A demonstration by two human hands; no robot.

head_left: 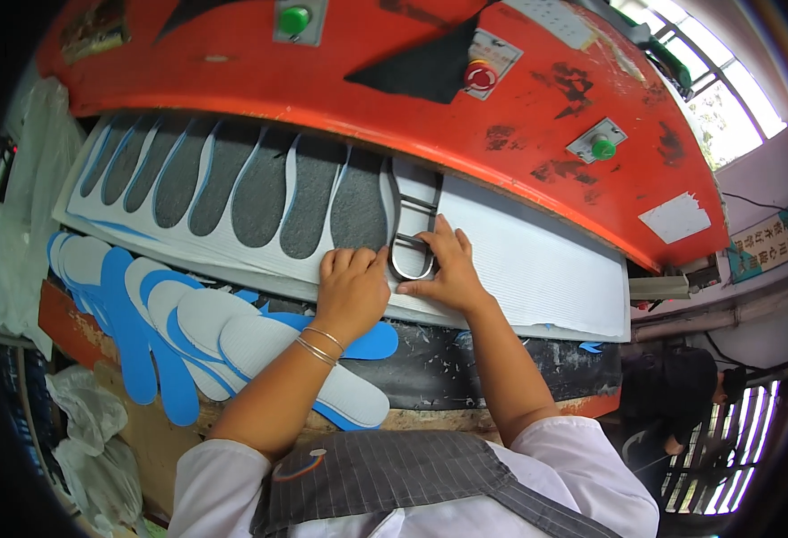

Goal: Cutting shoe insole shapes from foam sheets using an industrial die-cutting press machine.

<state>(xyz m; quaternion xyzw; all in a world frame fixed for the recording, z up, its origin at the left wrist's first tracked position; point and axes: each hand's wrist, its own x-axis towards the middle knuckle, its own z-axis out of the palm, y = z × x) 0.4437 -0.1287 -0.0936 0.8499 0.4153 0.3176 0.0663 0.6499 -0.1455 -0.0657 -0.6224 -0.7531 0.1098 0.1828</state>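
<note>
An insole-shaped metal cutting die (400,238) with crossbars stands on a white ribbed sheet (519,260). My right hand (452,269) grips its right side and rounded near end, thumb and fingers apart around the rim. Close to the die's left edge, my left hand (353,287) rests with bent fingers pressed together. Its fingertips meet the sheet near the last cutout, and anything under them is hidden. Left of the die runs a row of several insole-shaped cutouts (300,206), dark grey inside, with narrow white strips between them.
A red machine beam (322,81) with green buttons and a red knob (481,77) spans the far side, over the sheet's back edge. Blue-and-white insoles (201,318) pile up at the near left. Plastic bags (98,448) hang left; another person (672,386) is at the right.
</note>
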